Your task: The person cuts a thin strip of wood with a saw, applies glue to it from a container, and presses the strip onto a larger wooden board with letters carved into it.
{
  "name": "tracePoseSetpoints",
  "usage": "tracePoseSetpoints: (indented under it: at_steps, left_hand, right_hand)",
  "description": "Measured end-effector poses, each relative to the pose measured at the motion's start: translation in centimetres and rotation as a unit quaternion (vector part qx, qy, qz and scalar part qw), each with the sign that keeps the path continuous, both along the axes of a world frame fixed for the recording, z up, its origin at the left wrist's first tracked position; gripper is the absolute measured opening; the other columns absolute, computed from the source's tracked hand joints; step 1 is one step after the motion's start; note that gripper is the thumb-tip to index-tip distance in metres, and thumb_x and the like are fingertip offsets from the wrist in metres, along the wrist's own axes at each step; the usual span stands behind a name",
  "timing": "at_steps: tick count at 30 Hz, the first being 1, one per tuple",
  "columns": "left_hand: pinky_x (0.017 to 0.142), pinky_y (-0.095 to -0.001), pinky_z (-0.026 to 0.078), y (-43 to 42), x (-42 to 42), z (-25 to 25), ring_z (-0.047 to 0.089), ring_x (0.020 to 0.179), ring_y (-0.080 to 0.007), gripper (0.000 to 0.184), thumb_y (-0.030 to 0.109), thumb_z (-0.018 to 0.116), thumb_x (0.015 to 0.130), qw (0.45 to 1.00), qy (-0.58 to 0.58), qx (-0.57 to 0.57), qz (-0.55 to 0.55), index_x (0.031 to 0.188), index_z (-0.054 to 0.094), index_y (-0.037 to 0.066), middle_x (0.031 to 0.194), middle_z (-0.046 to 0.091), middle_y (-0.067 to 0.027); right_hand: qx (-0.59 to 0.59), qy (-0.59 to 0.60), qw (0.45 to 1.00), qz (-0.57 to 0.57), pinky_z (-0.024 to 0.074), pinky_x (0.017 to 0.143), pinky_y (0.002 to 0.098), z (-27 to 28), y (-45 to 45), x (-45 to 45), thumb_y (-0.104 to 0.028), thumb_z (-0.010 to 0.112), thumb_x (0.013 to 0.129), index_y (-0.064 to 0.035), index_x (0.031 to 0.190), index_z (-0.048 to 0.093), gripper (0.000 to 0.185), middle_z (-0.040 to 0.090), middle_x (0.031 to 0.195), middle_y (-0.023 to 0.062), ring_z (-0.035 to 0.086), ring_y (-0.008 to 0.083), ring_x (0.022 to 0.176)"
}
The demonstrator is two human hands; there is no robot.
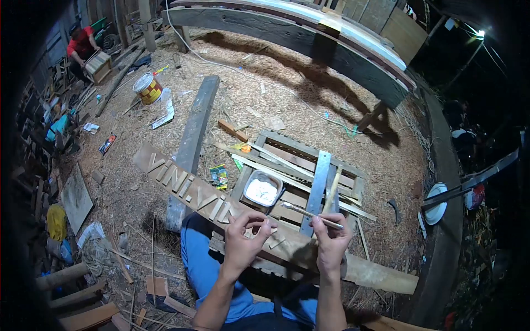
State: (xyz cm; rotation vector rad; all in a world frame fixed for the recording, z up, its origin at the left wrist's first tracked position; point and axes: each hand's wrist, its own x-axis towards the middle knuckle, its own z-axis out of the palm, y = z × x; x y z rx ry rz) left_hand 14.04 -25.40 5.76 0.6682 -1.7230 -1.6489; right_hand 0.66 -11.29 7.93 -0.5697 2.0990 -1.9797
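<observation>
My left hand is closed in a pinch over a curved wooden board. A small pale wooden strip seems to be between its thumb and fingers, mostly hidden. My right hand grips a thin brush with a whitish tip that points left. Along the board's left part lie several short wooden strips, set out like letters. A loose strip rests on the board between my hands. Just beyond stands a square tub with white paste inside.
A slatted wooden frame with a metal strip across it lies ahead. Beyond are a heavy beam, a paint bucket and a long raised bench. Another person handles a wooden box at the far left.
</observation>
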Motion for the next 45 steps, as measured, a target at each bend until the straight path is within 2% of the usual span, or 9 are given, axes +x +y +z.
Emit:
tracePoseSetpoints:
  at_steps: [2,4,6,8,10,12,14,23,45]
  left_hand:
    - [0.079,-0.0248,0.058,1.2,-0.4,0.8,0.076,0.090,-0.0133,0.013,0.006,0.070,0.098,0.997,0.012,0.081,-0.001,0.108,0.070,-0.002,0.093,0.078,-0.0098]
    - [0.082,-0.0253,0.056,2.0,-0.6,1.9,0.075,0.092,-0.0149,0.014,0.005,0.068,0.099,0.996,0.026,0.085,-0.012,0.111,0.068,-0.003,0.095,0.076,-0.0111]
    - [0.086,-0.0274,0.055,2.9,-0.7,2.5,0.074,0.094,-0.0152,0.017,0.007,0.069,0.100,0.998,0.029,0.063,-0.006,0.114,0.068,-0.002,0.097,0.077,-0.0117]
    - [0.090,-0.0286,0.054,3.8,-0.7,3.0,0.073,0.099,-0.0154,0.017,0.007,0.069,0.100,0.995,0.046,0.088,-0.008,0.115,0.067,0.000,0.101,0.078,-0.0127]
    - [0.089,-0.0278,0.054,4.6,-0.6,2.9,0.073,0.101,-0.0151,0.020,0.007,0.070,0.100,0.996,0.068,0.063,-0.018,0.117,0.066,0.000,0.103,0.078,-0.0126]
    - [0.078,-0.0241,0.054,5.7,-0.2,2.2,0.072,0.101,-0.0130,0.021,0.005,0.070,0.099,0.994,0.067,0.082,-0.028,0.119,0.065,0.000,0.106,0.078,-0.0126]
    - [0.075,-0.0230,0.053,6.7,0.7,2.2,0.072,0.100,-0.0122,0.022,0.005,0.071,0.099,0.996,0.036,0.073,-0.040,0.119,0.064,0.000,0.106,0.078,-0.0117]
    - [0.081,-0.0233,0.055,8.7,1.5,0.9,0.074,0.101,-0.0141,0.021,0.003,0.072,0.096,0.993,0.077,0.066,-0.056,0.114,0.062,-0.001,0.105,0.078,-0.0135]
    - [0.084,-0.0242,0.057,8.6,1.0,-0.6,0.074,0.104,-0.0143,0.026,0.002,0.075,0.094,0.995,0.060,0.073,-0.028,0.118,0.070,-0.002,0.103,0.078,-0.0091]
  right_hand:
    - [-0.138,-0.050,0.989,-0.031,0.0532,0.073,0.0250,0.5,0.5,1.0,-0.009,0.075,0.096,-0.0022,0.102,0.065,0.013,0.071,0.086,0.0061,0.066,0.0103,0.076]
    - [-0.113,-0.055,0.991,-0.042,0.0537,0.073,0.0261,1.0,1.6,1.3,-0.011,0.071,0.098,-0.0030,0.106,0.062,0.015,0.070,0.085,0.0064,0.066,0.0117,0.075]
    - [-0.193,-0.035,0.978,-0.072,0.0539,0.074,0.0281,1.6,2.0,1.7,-0.011,0.069,0.099,-0.0030,0.107,0.061,0.013,0.068,0.086,0.0058,0.064,0.0123,0.073]
    - [-0.200,-0.042,0.975,-0.090,0.0518,0.072,0.0265,1.7,3.0,2.1,-0.008,0.068,0.099,-0.0037,0.107,0.063,0.010,0.069,0.086,0.0049,0.065,0.0119,0.076]
    - [-0.257,-0.051,0.956,-0.134,0.0505,0.071,0.0250,1.8,3.5,2.8,-0.009,0.069,0.099,-0.0040,0.109,0.063,0.013,0.069,0.086,0.0044,0.064,0.0113,0.078]
    - [-0.257,-0.050,0.956,-0.131,0.0504,0.072,0.0249,1.9,4.4,4.1,-0.010,0.068,0.100,-0.0042,0.109,0.063,0.012,0.069,0.087,0.0050,0.064,0.0108,0.079]
    - [-0.271,-0.084,0.952,-0.117,0.0511,0.077,0.0255,1.7,5.1,5.3,-0.011,0.067,0.101,-0.0035,0.109,0.063,0.012,0.069,0.089,0.0056,0.065,0.0112,0.080]
    - [-0.259,-0.025,0.961,-0.099,0.0547,0.083,0.0269,0.5,7.5,8.1,-0.009,0.067,0.102,0.0018,0.112,0.066,0.015,0.068,0.100,0.0073,0.067,0.0130,0.089]
    - [-0.127,0.070,0.986,-0.085,0.0459,0.082,0.0250,1.0,6.9,8.7,-0.021,0.058,0.109,0.0008,0.109,0.066,0.023,0.063,0.090,0.0042,0.058,0.0103,0.085]
